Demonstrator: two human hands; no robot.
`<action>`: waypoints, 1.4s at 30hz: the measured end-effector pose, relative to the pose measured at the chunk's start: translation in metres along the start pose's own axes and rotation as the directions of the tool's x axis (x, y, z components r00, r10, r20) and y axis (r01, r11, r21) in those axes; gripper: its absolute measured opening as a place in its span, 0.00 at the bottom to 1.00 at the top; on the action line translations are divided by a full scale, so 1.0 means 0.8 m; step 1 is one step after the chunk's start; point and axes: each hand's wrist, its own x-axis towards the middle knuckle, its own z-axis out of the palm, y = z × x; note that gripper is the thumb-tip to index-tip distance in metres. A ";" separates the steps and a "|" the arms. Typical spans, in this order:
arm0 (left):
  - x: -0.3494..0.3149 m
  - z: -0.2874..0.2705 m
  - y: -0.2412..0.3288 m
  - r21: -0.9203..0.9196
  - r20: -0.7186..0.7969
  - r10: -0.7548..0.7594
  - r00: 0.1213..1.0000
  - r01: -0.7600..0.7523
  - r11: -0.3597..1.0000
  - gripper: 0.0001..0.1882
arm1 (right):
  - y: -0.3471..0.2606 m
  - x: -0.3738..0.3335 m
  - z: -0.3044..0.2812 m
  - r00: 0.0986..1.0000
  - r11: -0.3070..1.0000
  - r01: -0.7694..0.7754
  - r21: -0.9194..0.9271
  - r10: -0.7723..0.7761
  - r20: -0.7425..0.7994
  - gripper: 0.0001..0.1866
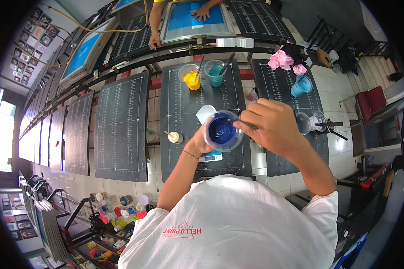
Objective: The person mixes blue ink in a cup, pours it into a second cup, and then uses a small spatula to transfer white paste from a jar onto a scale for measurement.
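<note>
Over the black gridded board [184, 159] in front of me, my left hand [198, 142] is wrapped round a clear plastic cup [231, 147] of dark blue ink [221, 129]. The cup is tilted so that its inside shows. My right hand [271, 127] is closed on a thin stirring stick, mostly hidden by the fingers, whose end reaches into the ink. Partly covered by the cup, a digital scale [212, 157] lies below. Farther back stand cups of yellow ink [191, 80] and teal ink [215, 80], each with a stirrer. A small white jar [175, 137] with a stick stands left.
Another person's hand [201, 13] rests on a blue screen frame [179, 15] across the rail. On the right board [292, 157] are a light-blue ink cup [300, 87], pink crumpled cloth [280, 59] and clear cups [303, 123]. Many ink containers [121, 213] crowd the lower left.
</note>
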 end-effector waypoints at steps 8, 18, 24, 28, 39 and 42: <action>0.008 -0.023 0.017 -0.076 0.128 0.337 0.933 -0.329 0.941 0.30 | -0.062 -0.017 0.028 0.952 0.915 -0.300 0.270 0.307 0.015 0.13; 0.001 -0.022 0.006 -0.042 0.072 0.287 0.955 -0.284 0.958 0.30 | -0.038 -0.014 0.037 0.955 0.945 -0.241 0.223 0.272 -0.121 0.12; 0.003 -0.022 0.005 -0.010 0.017 0.294 0.956 -0.294 0.956 0.29 | -0.034 -0.013 0.040 0.953 0.935 -0.266 0.234 0.292 -0.082 0.11; 0.003 -0.019 0.007 0.000 -0.030 0.304 0.952 -0.305 0.952 0.28 | -0.033 -0.008 0.043 0.930 0.927 -0.331 0.178 0.352 -0.105 0.13; 0.006 -0.023 -0.002 0.000 -0.047 0.297 0.954 -0.298 0.955 0.30 | -0.030 -0.010 0.043 0.939 0.908 -0.279 0.313 0.326 -0.110 0.15; 0.007 -0.032 0.006 0.010 -0.009 0.234 0.972 -0.234 0.972 0.29 | -0.024 -0.014 0.052 0.931 0.916 -0.308 0.258 0.347 -0.118 0.15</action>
